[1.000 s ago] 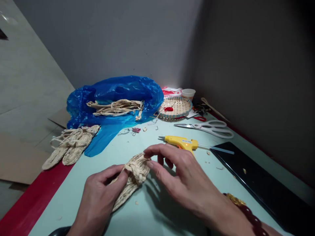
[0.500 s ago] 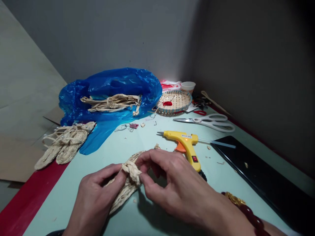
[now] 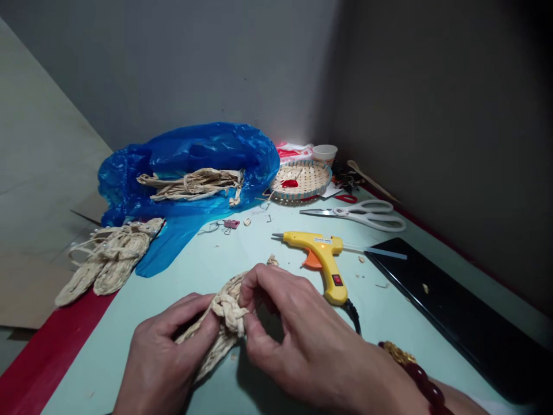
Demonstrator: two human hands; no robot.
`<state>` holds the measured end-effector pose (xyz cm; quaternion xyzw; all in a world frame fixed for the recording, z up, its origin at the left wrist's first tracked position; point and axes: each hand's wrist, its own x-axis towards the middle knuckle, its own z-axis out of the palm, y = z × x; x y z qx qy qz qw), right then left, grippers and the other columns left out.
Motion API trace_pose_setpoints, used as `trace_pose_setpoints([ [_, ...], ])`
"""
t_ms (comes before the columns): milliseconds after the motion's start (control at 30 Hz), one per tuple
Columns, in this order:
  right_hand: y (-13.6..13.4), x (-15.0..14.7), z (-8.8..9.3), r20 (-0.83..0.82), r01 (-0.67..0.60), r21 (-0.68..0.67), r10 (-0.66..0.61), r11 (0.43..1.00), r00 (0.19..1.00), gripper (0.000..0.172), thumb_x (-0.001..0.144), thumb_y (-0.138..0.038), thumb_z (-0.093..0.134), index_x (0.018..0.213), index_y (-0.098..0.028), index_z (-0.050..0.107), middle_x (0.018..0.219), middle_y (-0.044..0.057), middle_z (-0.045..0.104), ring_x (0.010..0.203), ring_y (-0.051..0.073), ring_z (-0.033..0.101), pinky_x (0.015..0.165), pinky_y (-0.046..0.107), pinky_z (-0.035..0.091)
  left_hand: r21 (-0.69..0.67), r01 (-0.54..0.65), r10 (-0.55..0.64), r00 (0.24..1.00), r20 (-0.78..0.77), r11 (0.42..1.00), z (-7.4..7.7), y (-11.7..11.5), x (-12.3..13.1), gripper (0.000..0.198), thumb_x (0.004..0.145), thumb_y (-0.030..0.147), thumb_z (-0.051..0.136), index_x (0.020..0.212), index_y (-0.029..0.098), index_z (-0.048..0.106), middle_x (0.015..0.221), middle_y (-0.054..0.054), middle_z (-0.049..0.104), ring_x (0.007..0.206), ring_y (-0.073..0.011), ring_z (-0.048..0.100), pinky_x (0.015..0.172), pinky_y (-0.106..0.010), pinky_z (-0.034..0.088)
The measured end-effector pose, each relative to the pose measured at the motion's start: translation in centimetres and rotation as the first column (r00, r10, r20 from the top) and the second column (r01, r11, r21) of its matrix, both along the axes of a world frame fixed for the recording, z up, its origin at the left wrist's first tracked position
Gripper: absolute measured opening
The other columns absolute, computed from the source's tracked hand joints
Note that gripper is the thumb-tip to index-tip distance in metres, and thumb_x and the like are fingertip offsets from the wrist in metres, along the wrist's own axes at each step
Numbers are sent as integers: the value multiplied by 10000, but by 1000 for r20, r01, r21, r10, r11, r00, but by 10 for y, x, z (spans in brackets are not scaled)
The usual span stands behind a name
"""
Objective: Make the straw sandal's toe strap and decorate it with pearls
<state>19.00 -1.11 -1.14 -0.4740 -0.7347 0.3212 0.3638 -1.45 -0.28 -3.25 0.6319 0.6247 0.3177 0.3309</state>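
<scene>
A woven straw sandal [image 3: 215,358] is held low over the table in front of me, with a braided strap [image 3: 230,313] across its top. My left hand [image 3: 166,346] is closed around its near left side, thumb pressed against the strap. With thumb and index finger, my right hand [image 3: 285,323] pinches the strap's right end; the exact strand between the fingertips is hard to make out. Part of the sole is hidden by both hands. A yellow hot glue gun [image 3: 322,253] with a clear glue stick lies just beyond my right hand.
White-handled scissors [image 3: 358,214] and a black flat panel [image 3: 449,317] lie at right. Behind are a blue plastic bag [image 3: 190,141] bearing a straw bundle [image 3: 194,183], a woven basket [image 3: 313,178] and a white cup [image 3: 325,153]. A pair of straw sandals [image 3: 116,253] sits at left.
The view has shifted slightly, so the background sits a little farther left. More of the glue gun's cord shows. Both hands keep their grip on the sandal, with only small finger movements.
</scene>
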Motion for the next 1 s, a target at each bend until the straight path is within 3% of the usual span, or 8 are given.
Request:
trace_pose_setpoints([
  [100, -2, 5, 1, 40, -102, 119, 98, 988, 994, 227, 933, -97, 542, 1118, -174, 649, 1005, 38, 716, 924, 183, 613, 946, 342, 448, 68, 5, -4, 1000, -16, 998, 4, -1, 4, 200, 792, 361, 716, 868, 258, 871, 835, -10, 837, 744, -206, 771, 670, -195, 598],
  [200, -1, 7, 1, 84, -185, 180, 172, 966, 981, 298, 939, -80, 548, 1178, -173, 700, 1007, 44, 734, 919, 187, 602, 933, 333, 439, 99, 15, -11, 999, -33, 995, 7, 0, 9, 202, 766, 367, 715, 816, 246, 869, 797, -26, 834, 725, -227, 777, 639, -217, 615],
  [467, 3, 1, -3, -25, -34, 157, 38, 987, 999, 239, 949, -56, 551, 1066, -188, 712, 959, 21, 733, 916, 175, 619, 897, 319, 457, 177, -104, 112, 993, -34, 979, 8, 6, 19, 389, 795, 560, 666, 842, 224, 855, 663, -52, 806, 705, -287, 778, 615, -305, 650],
  [633, -3, 0, -7, -108, 146, 267, -121, 953, 987, 118, 954, -90, 557, 983, -189, 616, 904, 10, 674, 844, 160, 605, 757, 291, 451, 145, -105, 111, 993, -35, 984, 8, 6, 11, 366, 802, 541, 675, 844, 225, 854, 703, -50, 825, 734, -287, 784, 648, -303, 650],
  [833, -8, -5, -8, -9, 68, 325, -68, 943, 998, 63, 949, -176, 620, 888, -173, 604, 856, 31, 673, 778, 183, 591, 699, 323, 441, 53, -95, 97, 994, -42, 994, 5, 6, 3, 254, 776, 448, 746, 854, 236, 861, 881, -34, 859, 832, -271, 788, 754, -258, 622],
  [1000, -7, -10, -15, -2, 120, 312, -126, 942, 992, 55, 941, -153, 579, 898, -150, 614, 831, 42, 661, 744, 190, 588, 661, 326, 426, -9, -101, 100, 994, -37, 995, 4, 6, 2, 240, 786, 442, 740, 880, 258, 862, 941, -7, 864, 896, -259, 780, 795, -225, 595],
])
